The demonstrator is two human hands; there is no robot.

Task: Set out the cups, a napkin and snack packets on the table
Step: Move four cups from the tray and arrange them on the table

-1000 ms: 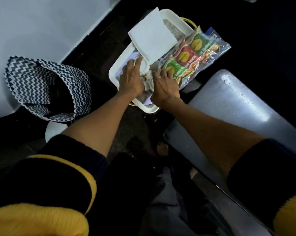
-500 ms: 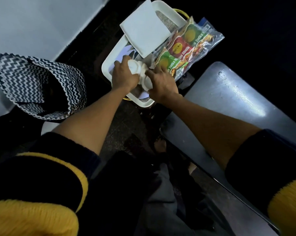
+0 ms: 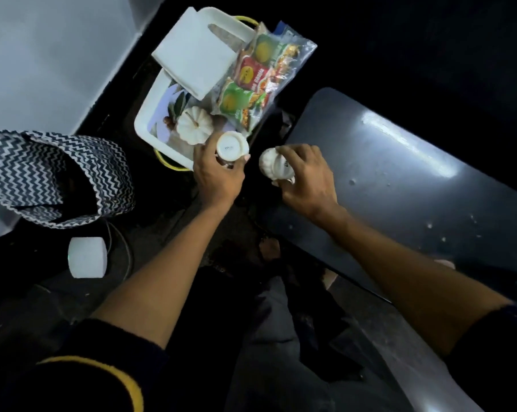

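Observation:
My left hand [image 3: 217, 176] grips a white cup [image 3: 232, 147] held upside down, its base facing me, just off the near corner of the white tray [image 3: 145, 114]. My right hand [image 3: 306, 176] grips a second white ribbed cup [image 3: 270, 167] beside the dark table's [image 3: 400, 179] left end. On the tray lie a white pumpkin-shaped lid or cup [image 3: 193, 127], a folded white napkin [image 3: 196, 53] and a clear bag of snack packets [image 3: 258, 81] in green and red.
A black-and-white zigzag bag [image 3: 55, 173] stands open at the left. A white roll [image 3: 86, 257] lies on the dark floor below it. A pale wall fills the upper left. My legs are at the bottom centre.
Both hands have lifted away from the tray toward me, each now holding a white cup. The hands have moved apart, the right one toward the table.

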